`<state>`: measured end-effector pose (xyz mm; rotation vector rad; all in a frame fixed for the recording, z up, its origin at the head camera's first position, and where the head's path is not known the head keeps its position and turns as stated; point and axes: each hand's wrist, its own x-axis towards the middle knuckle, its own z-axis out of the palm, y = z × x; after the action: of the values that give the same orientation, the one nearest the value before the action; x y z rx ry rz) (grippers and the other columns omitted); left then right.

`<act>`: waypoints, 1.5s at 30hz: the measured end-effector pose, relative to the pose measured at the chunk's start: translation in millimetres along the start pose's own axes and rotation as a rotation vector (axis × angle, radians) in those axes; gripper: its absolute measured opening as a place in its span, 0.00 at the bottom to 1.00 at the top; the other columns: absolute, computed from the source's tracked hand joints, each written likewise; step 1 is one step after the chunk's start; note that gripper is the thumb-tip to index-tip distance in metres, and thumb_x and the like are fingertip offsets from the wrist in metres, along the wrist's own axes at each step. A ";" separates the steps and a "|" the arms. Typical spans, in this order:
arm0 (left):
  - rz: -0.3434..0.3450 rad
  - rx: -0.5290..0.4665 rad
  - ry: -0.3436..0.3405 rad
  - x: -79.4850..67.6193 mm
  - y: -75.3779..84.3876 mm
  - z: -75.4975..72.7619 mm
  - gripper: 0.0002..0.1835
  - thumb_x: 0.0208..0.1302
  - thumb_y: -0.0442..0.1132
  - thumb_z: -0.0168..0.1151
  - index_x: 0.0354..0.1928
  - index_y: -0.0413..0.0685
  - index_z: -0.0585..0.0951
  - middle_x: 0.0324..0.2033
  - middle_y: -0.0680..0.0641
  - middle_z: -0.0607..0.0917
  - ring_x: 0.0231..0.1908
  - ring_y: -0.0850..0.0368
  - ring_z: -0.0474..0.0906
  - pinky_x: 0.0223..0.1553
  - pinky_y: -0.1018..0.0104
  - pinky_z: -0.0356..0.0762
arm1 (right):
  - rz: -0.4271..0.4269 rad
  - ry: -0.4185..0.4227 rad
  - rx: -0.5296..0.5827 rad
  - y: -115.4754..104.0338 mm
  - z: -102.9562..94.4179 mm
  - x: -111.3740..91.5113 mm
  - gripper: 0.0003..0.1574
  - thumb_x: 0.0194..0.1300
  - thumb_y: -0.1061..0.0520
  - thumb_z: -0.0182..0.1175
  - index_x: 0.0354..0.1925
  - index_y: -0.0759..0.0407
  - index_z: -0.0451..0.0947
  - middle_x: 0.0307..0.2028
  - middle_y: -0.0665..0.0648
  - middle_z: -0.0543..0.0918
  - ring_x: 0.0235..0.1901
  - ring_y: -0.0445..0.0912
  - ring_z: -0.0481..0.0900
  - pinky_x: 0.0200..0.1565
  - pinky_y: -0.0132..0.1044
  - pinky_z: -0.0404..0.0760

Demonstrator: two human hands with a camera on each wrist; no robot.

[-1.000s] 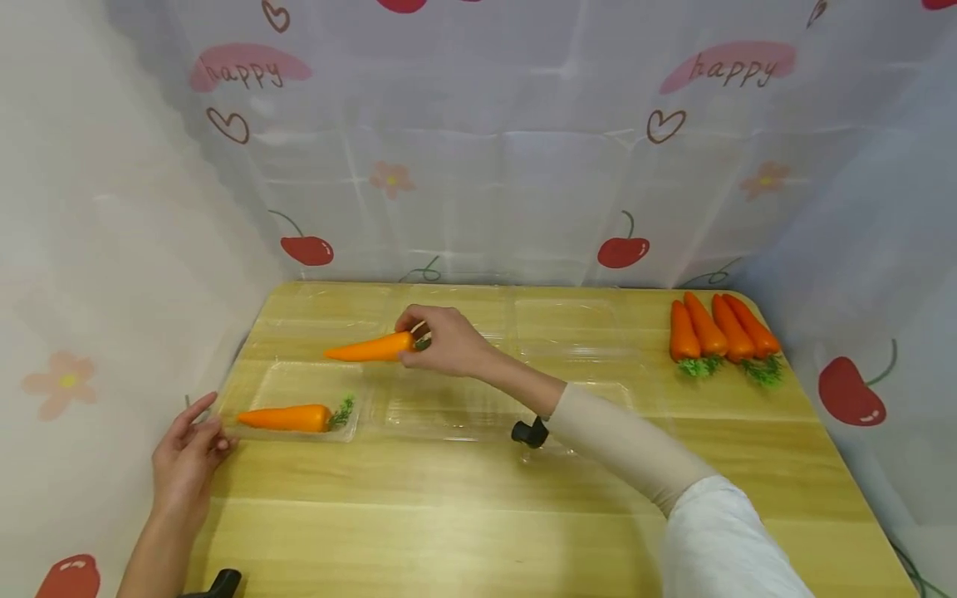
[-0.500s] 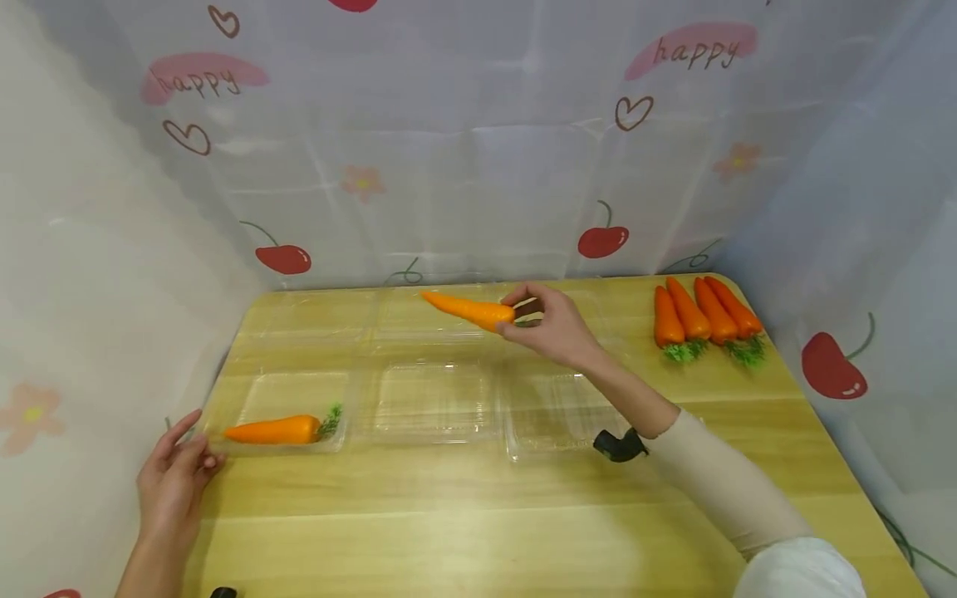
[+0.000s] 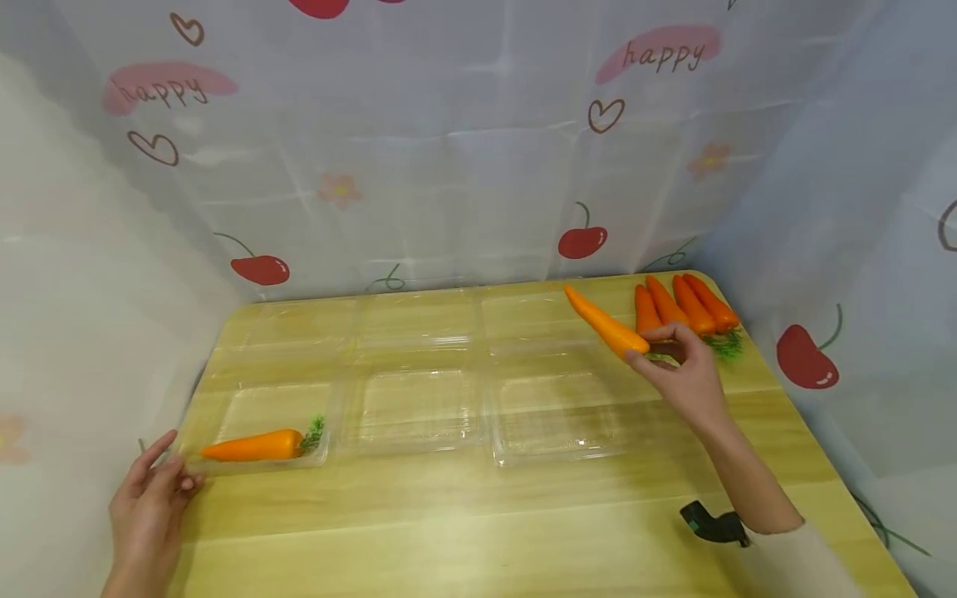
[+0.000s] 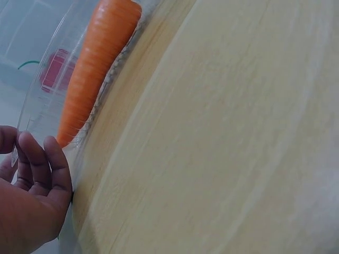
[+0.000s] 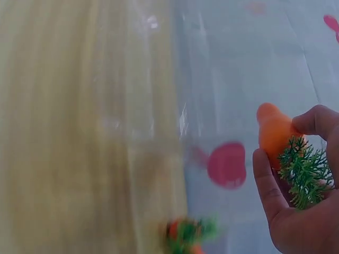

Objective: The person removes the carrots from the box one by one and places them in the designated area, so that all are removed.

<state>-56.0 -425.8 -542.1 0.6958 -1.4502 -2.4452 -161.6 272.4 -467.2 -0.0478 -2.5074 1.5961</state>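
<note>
My right hand pinches an orange toy carrot by its thick end, above the table at the right. Its thin tip points up and to the left. In the right wrist view the green leaves of this carrot show against the palm. My left hand holds the left corner of a clear plastic box; in the left wrist view its rim lies between thumb and fingers. Inside that box a second carrot lies sideways along the front wall, leaves to the right.
Two more clear boxes stand in the row, a middle box and a right box, with clear lids folded back behind. Several carrots lie side by side at the table's far right corner. A patterned curtain hangs behind the table.
My right hand has carried the carrot from above the left and middle boxes rightward to near the carrot group, turning its tip upward. The left hand stays at the left box.
</note>
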 end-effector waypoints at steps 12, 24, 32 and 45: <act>0.045 -0.061 0.049 -4.7 -0.9 -3.5 0.24 0.78 0.24 0.58 0.68 0.52 0.84 0.31 0.51 0.84 0.30 0.60 0.85 0.33 0.73 0.86 | 0.175 0.194 -0.102 66.3 -85.5 -62.4 0.18 0.71 0.57 0.73 0.53 0.58 0.77 0.47 0.30 0.78 0.44 0.22 0.80 0.40 0.15 0.83; 0.017 -0.081 0.053 -5.7 5.3 -5.6 0.24 0.78 0.25 0.58 0.68 0.54 0.85 0.30 0.50 0.86 0.30 0.60 0.85 0.34 0.72 0.87 | 0.295 0.208 -0.246 106.6 -120.3 -76.0 0.22 0.69 0.47 0.76 0.48 0.55 0.75 0.40 0.26 0.74 0.34 0.14 0.77 0.32 0.17 0.83; 0.046 -0.068 0.028 -2.2 0.6 -2.2 0.25 0.78 0.23 0.57 0.69 0.52 0.84 0.30 0.49 0.86 0.30 0.60 0.86 0.33 0.73 0.87 | 0.326 0.159 -0.310 114.8 -123.3 -69.2 0.30 0.70 0.40 0.74 0.56 0.58 0.76 0.39 0.23 0.71 0.33 0.11 0.72 0.31 0.20 0.81; 0.021 -0.029 0.040 -0.7 -2.9 0.2 0.25 0.78 0.25 0.59 0.70 0.55 0.83 0.30 0.51 0.86 0.31 0.60 0.86 0.34 0.73 0.86 | 0.314 0.153 -0.334 121.8 -125.0 -68.7 0.39 0.71 0.41 0.73 0.65 0.64 0.72 0.41 0.24 0.72 0.35 0.11 0.71 0.31 0.18 0.79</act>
<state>-55.3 -423.9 -544.4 0.7148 -1.3978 -2.4173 -81.8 428.4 -534.0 -0.6080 -2.7119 1.1877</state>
